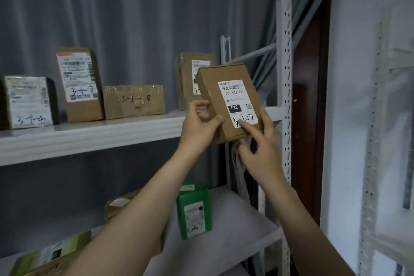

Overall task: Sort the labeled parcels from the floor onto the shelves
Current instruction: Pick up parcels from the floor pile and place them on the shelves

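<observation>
Four parcels already stand along the upper shelf [89, 139], and we take them from its left end. First comes the white-labelled parcel [28, 102] marked 3-1-4 by hand, then, near it, the tall box [78, 85] marked 3-1-7, upright before the grey curtain [134, 18]. Just beside its right side lies the low carton [134, 101] with 3-1-8 written straight on the cardboard. Nearer the shelf's right end stands the rear box [187, 78], half hidden.

In front of that box we hold the brown parcel [230, 101] — tilted, its top leaning left, label towards us, reading 032-038-E01 and the handwritten 3-1-17. It is raised at the right end of the upper shelf; whether it touches the shelf we cannot tell. Our left hand [199, 123] grips its lower left edge, thumb across the front and fingers curled over the edge. Our right hand [262, 141] grips the lower right corner, thumb pressed on the handwritten number and fingers wrapped round the right edge.

On the lower shelf [235, 242] lie a yellow-green parcel [51, 251] at the left front edge, a brown bundle [118, 205] further back, and a green parcel [193, 210] standing upright towards the right end. Right of the hands rises the white slotted post [285, 63], and beyond it a dark door [311, 96].
</observation>
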Action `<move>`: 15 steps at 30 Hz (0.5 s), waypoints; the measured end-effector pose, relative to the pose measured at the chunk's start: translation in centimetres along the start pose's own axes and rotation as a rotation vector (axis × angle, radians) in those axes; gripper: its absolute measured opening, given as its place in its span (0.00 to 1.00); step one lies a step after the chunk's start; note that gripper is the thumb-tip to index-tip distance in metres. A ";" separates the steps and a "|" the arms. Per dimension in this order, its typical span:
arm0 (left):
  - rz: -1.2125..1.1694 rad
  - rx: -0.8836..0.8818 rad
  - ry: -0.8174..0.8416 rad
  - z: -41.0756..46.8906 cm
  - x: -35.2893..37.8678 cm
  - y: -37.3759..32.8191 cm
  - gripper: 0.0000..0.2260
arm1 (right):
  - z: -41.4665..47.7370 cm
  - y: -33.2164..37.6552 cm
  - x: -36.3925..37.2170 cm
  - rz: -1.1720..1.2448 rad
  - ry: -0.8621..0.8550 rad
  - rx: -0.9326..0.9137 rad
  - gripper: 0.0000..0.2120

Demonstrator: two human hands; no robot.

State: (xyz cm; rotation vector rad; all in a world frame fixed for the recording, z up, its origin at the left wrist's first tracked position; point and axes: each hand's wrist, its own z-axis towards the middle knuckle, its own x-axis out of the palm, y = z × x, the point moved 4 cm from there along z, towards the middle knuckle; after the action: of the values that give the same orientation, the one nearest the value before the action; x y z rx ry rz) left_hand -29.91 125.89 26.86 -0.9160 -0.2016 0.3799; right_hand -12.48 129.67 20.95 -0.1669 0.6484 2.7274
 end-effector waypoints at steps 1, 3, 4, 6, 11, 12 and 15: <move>-0.025 -0.035 0.029 1.4 1.2 -0.1 0.18 | 0.9 -0.4 -0.2 -0.074 0.015 -0.015 0.25; -0.044 -0.092 0.078 3.9 3.4 -0.1 0.17 | 2.7 -1.2 -0.4 -0.198 0.005 -0.039 0.26; -0.037 -0.120 0.103 5.0 4.4 -0.1 0.16 | 3.5 -1.6 -0.5 -0.244 -0.013 -0.043 0.26; -0.009 -0.166 0.166 6.9 5.8 -0.2 0.11 | 5.2 -2.6 -0.5 -0.313 -0.024 -0.028 0.25; 0.120 -0.189 0.334 9.9 7.4 -0.8 0.10 | 9.6 -5.2 0.0 -0.522 0.051 0.070 0.21; 0.133 -0.191 0.347 10.3 7.4 -0.9 0.10 | 10.4 -5.5 0.1 -0.577 0.050 0.086 0.21; 0.136 -0.197 0.333 11.6 6.8 -0.5 0.11 | 12.7 -6.2 0.6 -0.646 0.056 0.122 0.20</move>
State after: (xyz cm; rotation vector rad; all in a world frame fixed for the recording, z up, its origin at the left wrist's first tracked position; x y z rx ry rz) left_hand -27.41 136.85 34.21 -1.1762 0.1319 0.3312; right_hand -11.37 140.81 29.56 -0.3545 0.6374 2.0650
